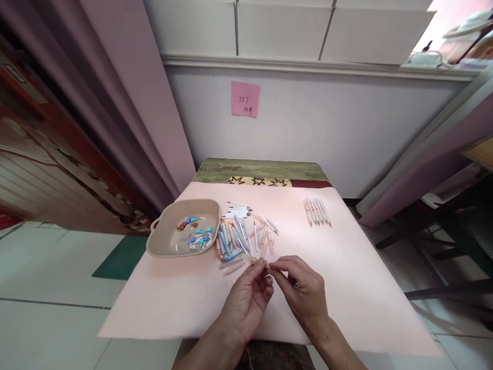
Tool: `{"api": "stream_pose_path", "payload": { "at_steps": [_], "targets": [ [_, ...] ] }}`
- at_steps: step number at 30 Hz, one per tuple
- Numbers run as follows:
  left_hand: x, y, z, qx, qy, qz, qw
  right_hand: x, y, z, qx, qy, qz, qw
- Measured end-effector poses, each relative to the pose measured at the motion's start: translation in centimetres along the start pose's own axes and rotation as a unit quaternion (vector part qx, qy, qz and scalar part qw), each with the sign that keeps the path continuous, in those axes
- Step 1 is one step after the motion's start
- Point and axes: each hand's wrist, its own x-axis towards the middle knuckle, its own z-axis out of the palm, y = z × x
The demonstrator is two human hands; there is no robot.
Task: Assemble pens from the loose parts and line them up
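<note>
My left hand (248, 295) and my right hand (302, 290) meet above the near middle of the pink table cover (346, 288). Both pinch a small pale orange pen part (262, 263) between their fingertips. Just beyond them lies a loose heap of pen barrels and refills (241, 234) in blue, orange and clear plastic. A beige tray (164, 241) to the left holds several small blue and brown caps (196, 234). A neat row of assembled pens (317, 211) lies at the far right of the cover.
The table stands against a white wall with a pink sticky note (245, 99). A purple curtain (127, 103) hangs at the left. A dark chair frame (442, 241) is at the right. Tiled floor surrounds the table.
</note>
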Motion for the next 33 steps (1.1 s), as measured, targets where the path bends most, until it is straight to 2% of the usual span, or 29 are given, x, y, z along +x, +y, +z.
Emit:
{"api": "stream_pose_path", "payload": {
  "at_steps": [5, 7, 9, 12, 15, 21, 23, 26, 28, 31, 33],
  "targets": [
    [-0.6, 0.1, -0.5, 0.005, -0.014, 0.011, 1.000, -0.3, -0.7, 0.1, 0.021, 0.015, 0.023, 0.999],
    [-0.9, 0.1, -0.7, 0.018, -0.026, 0.031, 0.999, -0.5, -0.7, -0.2, 0.028, 0.030, 0.076, 0.996],
    [-1.4, 0.1, -0.9, 0.042, -0.042, 0.058, 0.997, -0.6, -0.5, -0.7, 0.043, 0.026, 0.160, 0.986],
    [-2.1, 0.0, -1.3, 0.072, -0.059, 0.087, 0.992, -1.0, 0.0, -1.5, 0.096, -0.022, 0.271, 0.958],
    [-2.3, -0.1, -1.8, 0.080, -0.070, 0.086, 0.991, -1.6, 0.4, -1.7, 0.150, -0.061, 0.312, 0.936],
    [-1.6, 1.0, -3.2, -0.009, -0.032, 0.030, 0.999, -2.8, 0.2, -0.3, 0.232, -0.094, 0.322, 0.913],
    [-1.4, 1.5, -3.8, -0.045, -0.018, 0.011, 0.999, -2.9, 0.0, 0.1, 0.224, -0.087, 0.310, 0.920],
    [-1.3, 1.7, -4.5, -0.062, -0.004, -0.002, 0.998, -3.1, -0.4, 0.3, 0.131, -0.040, 0.262, 0.955],
    [-1.5, 1.7, -4.8, -0.056, 0.000, -0.001, 0.998, -3.3, -1.0, 0.4, 0.087, 0.012, 0.245, 0.966],
    [-1.7, 1.6, -5.2, -0.041, 0.003, 0.010, 0.999, -3.8, -2.0, 0.9, 0.118, 0.093, 0.233, 0.961],
    [-1.9, 1.5, -5.3, -0.030, 0.004, 0.019, 0.999, -4.1, -2.7, 1.6, 0.157, 0.114, 0.209, 0.958]
  ]
}}
